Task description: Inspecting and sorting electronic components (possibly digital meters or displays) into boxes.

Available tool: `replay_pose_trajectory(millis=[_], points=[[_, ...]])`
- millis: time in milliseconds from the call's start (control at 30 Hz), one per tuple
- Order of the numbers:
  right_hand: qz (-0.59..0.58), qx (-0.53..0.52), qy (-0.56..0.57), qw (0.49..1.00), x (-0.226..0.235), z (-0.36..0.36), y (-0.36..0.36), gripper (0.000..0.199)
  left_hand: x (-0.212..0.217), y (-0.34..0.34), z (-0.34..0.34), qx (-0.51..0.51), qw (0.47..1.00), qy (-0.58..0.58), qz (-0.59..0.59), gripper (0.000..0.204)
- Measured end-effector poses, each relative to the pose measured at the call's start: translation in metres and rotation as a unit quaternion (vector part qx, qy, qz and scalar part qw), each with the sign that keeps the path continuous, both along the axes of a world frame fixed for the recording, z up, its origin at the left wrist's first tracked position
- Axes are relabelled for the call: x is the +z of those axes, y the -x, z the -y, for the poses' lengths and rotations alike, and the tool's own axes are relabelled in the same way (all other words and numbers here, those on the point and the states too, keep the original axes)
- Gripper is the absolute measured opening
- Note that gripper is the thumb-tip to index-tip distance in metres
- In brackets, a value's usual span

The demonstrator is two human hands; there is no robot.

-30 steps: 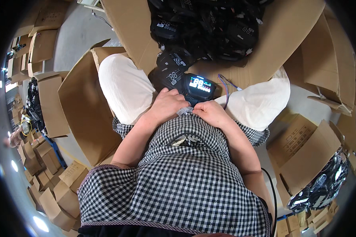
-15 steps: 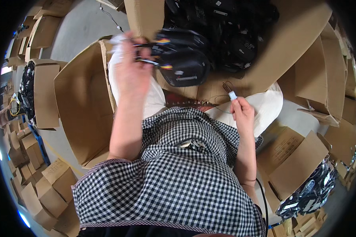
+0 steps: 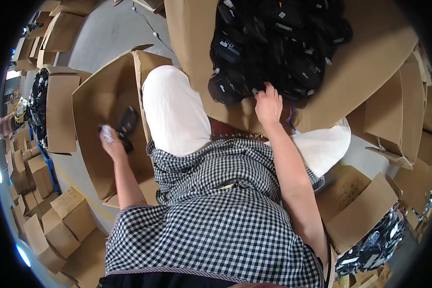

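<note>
My left hand (image 3: 113, 144) is down inside the cardboard box on the left, its fingers closed around a small whitish bundle (image 3: 107, 133) that is too blurred to name. Beside those fingers, a black device with a rounded casing (image 3: 127, 120) is in the box; whether it still hangs from my hand I cannot make out. My right hand (image 3: 270, 106) reaches to the near edge of a heap of black devices (image 3: 278, 53) in the large box ahead. Its thumb and index finger are apart at a small pale connector among them. Thin coloured wires (image 3: 291, 117) show beside that wrist.
The left box (image 3: 93, 108) stands against my white-covered left knee (image 3: 175, 110). The large box's cardboard wall (image 3: 369, 53) slopes down on the right. More cartons stand on both sides, including one with plastic-wrapped dark items (image 3: 372, 240) at the lower right.
My left hand has moved down and left into the box, away from my knee, with black devices. My right hand has let go of the white connector and moved forward to the heap.
</note>
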State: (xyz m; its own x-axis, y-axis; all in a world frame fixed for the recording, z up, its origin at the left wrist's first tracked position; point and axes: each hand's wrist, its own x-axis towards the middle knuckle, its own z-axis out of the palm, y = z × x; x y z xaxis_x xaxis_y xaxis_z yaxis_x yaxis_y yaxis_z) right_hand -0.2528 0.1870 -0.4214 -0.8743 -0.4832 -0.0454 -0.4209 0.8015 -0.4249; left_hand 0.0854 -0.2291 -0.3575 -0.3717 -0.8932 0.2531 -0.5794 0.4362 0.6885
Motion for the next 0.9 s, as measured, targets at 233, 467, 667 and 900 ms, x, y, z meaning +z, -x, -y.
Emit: replay_pose_trajectory(millis=[233,467,667,900], points=[[-0.157,0.014,-0.067,0.985,0.008,0.003,0.023,0.011,-0.136,-0.109,-0.092,0.011,0.825,-0.564,-0.026,0.035],[0.054,-0.024,-0.094,0.994,-0.004,-0.03,0.042,0.014,-0.024,0.024,-0.056,-0.059,0.961,-0.229,0.146,0.035],[-0.029,-0.051,0.081,0.995,0.05,-0.062,0.027,0.016,0.13,0.157,-0.133,-0.23,0.966,-0.112,0.044,0.018],[-0.056,-0.061,0.287,0.954,0.115,-0.074,-0.019,0.009,0.067,0.235,-0.242,-0.403,0.742,-0.526,0.097,0.038]])
